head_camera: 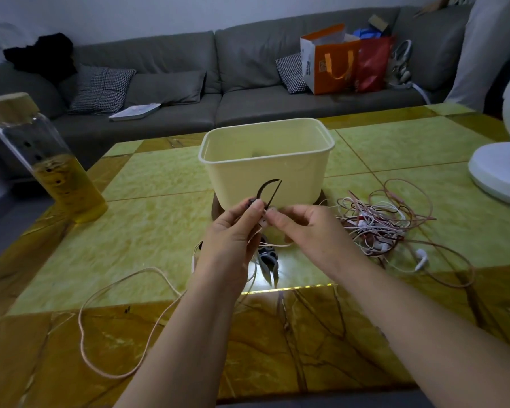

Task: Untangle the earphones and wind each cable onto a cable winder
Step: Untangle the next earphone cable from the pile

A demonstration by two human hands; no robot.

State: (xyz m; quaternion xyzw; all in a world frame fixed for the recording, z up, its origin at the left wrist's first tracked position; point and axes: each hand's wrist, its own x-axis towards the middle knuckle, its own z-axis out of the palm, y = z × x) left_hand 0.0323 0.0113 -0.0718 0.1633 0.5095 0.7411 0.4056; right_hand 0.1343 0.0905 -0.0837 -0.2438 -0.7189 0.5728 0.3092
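Glossy marbled stone-look table (pixel 147 178), matt cream plastic tub (pixel 265 175), clear glass bottle (pixel 46 160), wooden cap (pixel 9 107)

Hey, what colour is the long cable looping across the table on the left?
The cable is pale pink, clearest in the head view.

The lower end of the dark winder (pixel 269 190) is hidden behind the thumb of the left hand (pixel 233 234). The small white piece (pixel 263 221), pinched between that hand and the right hand (pixel 305 228), is mostly covered by fingertips and too small to identify. Grey pointed items (pixel 268 262) on the table (pixel 159 178) lie half under the left wrist, and what they are is unclear. The pink cable (pixel 82 328) runs out of sight beneath the left forearm. The front wall of the tub (pixel 265 172) hides its contents. In the heap of cables (pixel 377 225), single earphones cannot be counted. The white fan (pixel 501 175) is cut off by the right edge.
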